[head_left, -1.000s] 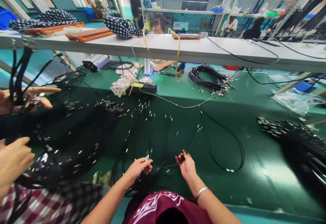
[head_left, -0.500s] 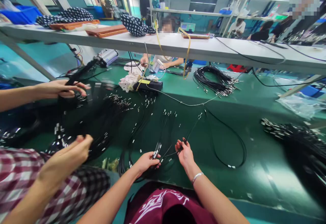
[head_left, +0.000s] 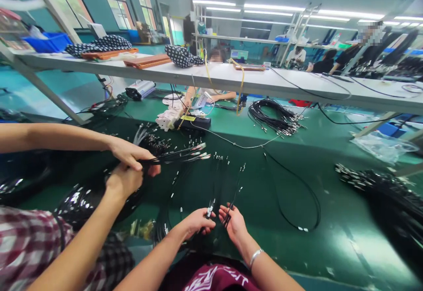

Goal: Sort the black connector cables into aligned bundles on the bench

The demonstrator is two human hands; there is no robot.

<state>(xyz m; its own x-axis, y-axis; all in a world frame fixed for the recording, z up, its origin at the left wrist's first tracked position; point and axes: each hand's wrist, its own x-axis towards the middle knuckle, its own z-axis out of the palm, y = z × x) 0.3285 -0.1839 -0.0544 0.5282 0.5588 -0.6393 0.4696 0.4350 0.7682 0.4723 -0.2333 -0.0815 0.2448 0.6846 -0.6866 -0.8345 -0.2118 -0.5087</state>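
Fingers (head_left: 205, 225) of our left hand (head_left: 196, 222) and right hand (head_left: 234, 227) pinch together on thin black cables (head_left: 236, 194) with silver terminals (head_left: 209, 209), gripped near the tips, keeping strands separate above the green mat (head_left: 330, 247)

This was a wire-harness assembly workshop in a factory. Around the fingers (head_left: 225, 214) lay a long green worktop (head_left: 330, 242), and beyond them sat coiled bundles of black cable (head_left: 274, 117) ending in metal terminals (head_left: 291, 128). Farther past the fingers, a long white shelf (head_left: 231, 77) ran above the worktop, a co-worker's arm (head_left: 224, 96) reached beneath it, and more workers (head_left: 295, 33) sat far off under fluorescent strip lights (head_left: 274, 7).
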